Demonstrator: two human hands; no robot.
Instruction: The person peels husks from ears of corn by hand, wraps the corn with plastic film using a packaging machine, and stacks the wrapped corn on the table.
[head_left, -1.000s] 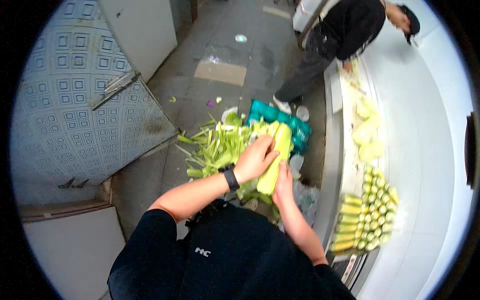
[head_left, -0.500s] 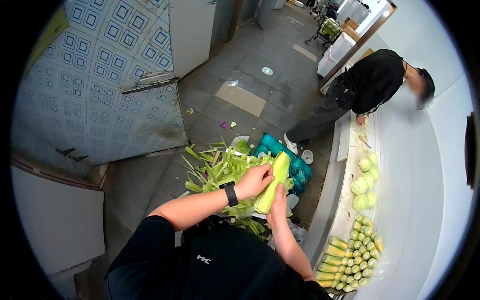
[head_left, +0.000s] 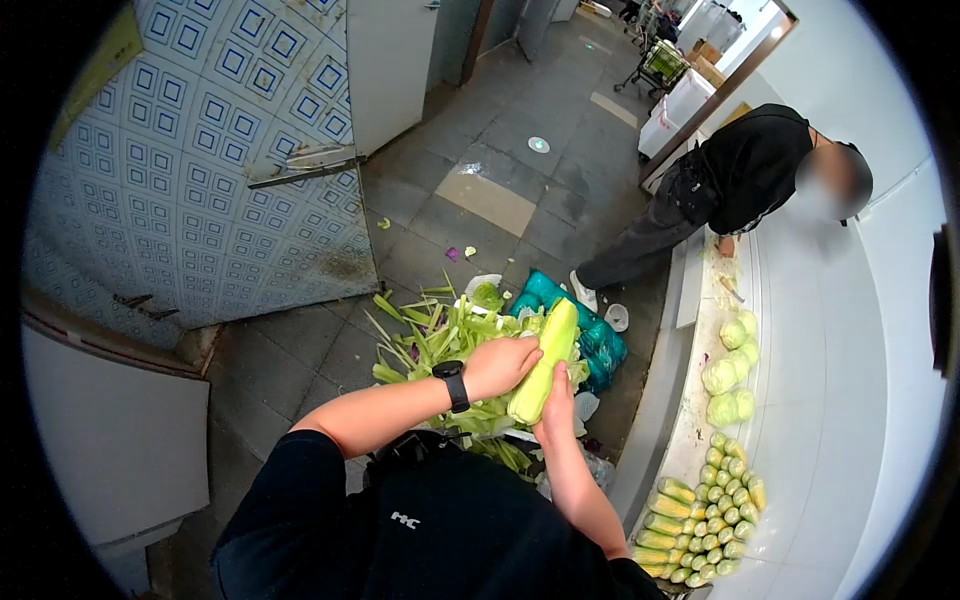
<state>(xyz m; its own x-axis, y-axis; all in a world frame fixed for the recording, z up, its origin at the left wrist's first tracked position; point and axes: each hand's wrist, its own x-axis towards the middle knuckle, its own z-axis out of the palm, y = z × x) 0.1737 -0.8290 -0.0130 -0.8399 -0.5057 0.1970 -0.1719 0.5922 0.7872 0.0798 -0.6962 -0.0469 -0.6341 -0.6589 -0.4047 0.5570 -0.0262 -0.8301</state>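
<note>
An ear of corn (head_left: 547, 365) in pale green husk is held in front of me, tilted with its far end up and to the right. My right hand (head_left: 558, 405) is wrapped around its lower right side. From the left, my left hand (head_left: 503, 366) has its fingers curled against the husk near the middle; the fingertips are partly hidden. Below both hands lies a heap of loose green husks and leaves (head_left: 440, 340), spread over whatever holds it. A dark watch (head_left: 451, 386) is on my left wrist.
Teal bags (head_left: 603, 350) lie beyond the heap. On the ledge at right are stacked corn ears (head_left: 715, 505) and several cabbages (head_left: 727, 375). A person in black (head_left: 745, 165) leans over the ledge farther off. At left stands a patterned door (head_left: 230, 150); a cart (head_left: 660, 65) is far back.
My left hand has shifted slightly down and left along the husk. My right hand keeps its hold. The other person's head has turned and the whole view has shifted a little.
</note>
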